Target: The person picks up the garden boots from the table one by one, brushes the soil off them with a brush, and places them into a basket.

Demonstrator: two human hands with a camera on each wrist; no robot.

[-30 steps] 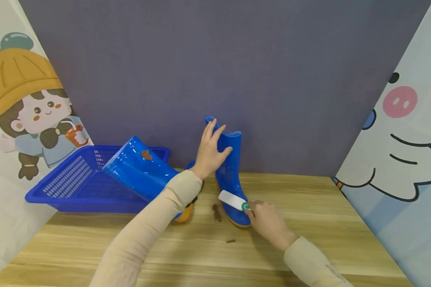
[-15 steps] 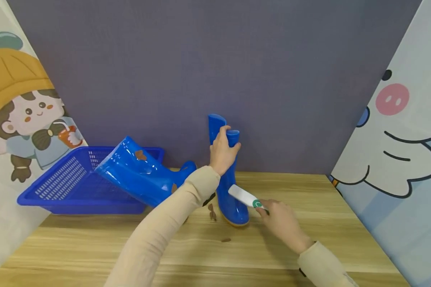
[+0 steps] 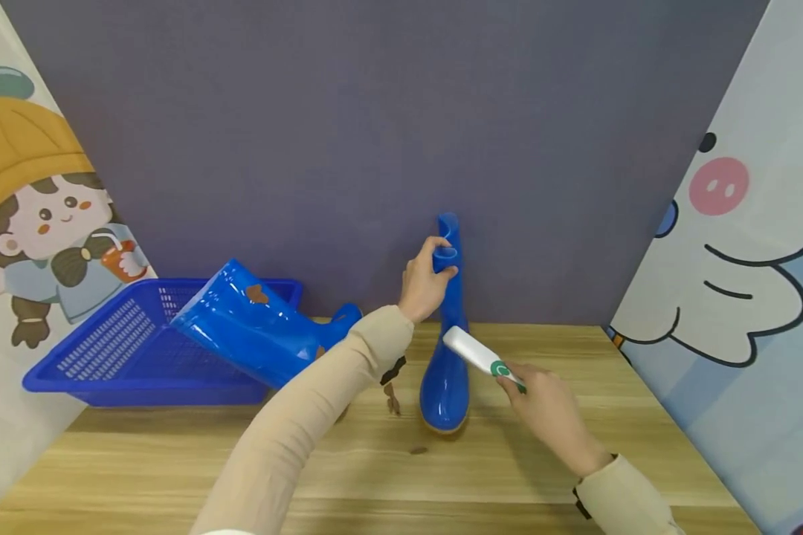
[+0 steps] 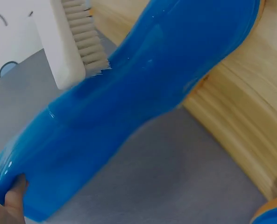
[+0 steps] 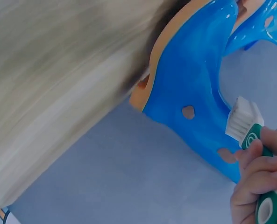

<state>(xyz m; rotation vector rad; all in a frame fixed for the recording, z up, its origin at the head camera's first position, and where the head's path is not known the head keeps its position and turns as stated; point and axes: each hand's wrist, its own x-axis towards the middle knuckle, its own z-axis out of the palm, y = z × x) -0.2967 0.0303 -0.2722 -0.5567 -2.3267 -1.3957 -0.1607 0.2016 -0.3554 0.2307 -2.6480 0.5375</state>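
Observation:
A blue rubber boot (image 3: 444, 397) with a tan sole stands upright on the table, toe toward me. My left hand (image 3: 425, 286) grips the top of its shaft, squeezing the opening into folds. In my right hand (image 3: 552, 416) is a scrub brush (image 3: 471, 351) with a white head and a green-and-white handle. Its bristles (image 4: 89, 42) lie right at the front of the boot's ankle in the left wrist view. Two brown patches (image 5: 188, 112) show on the boot's side in the right wrist view.
Left of my arm, a second blue boot (image 3: 254, 331) with brown patches leans across a blue plastic basket (image 3: 154, 396). Brown scraps (image 3: 392, 400) lie on the wooden table (image 3: 542, 461). A grey wall (image 3: 542, 186) rises behind.
My left hand has taken hold of the shaft top, and the boot has turned and shifted right. The brush has moved from the boot's foot up to its ankle.

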